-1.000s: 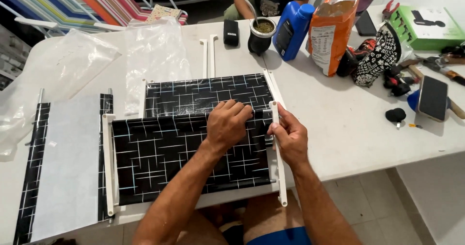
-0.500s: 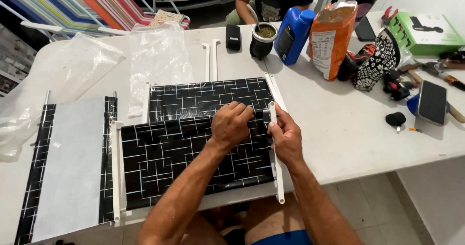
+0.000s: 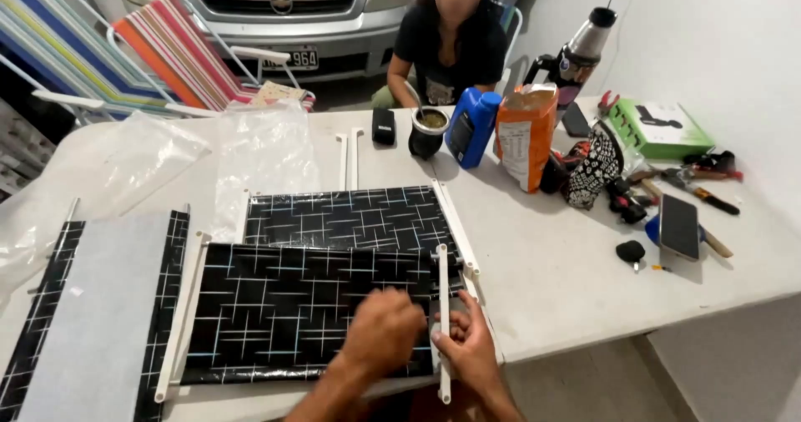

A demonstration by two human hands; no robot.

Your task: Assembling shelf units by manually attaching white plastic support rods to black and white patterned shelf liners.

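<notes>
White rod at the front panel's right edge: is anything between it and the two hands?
Nothing visible. The right hand already grips the white rod, and the left hand rests on the black patterned panel right beside it.

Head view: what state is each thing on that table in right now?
Front black patterned panel: flat, left hand pressing it.
White rod: pinched by right hand at panel's edge.
Rear panel: flat, partly overlapped.
Gourd cup: upright, filled.
Orange packet: upright, top open.
Phone: flat, screen dark.
</notes>
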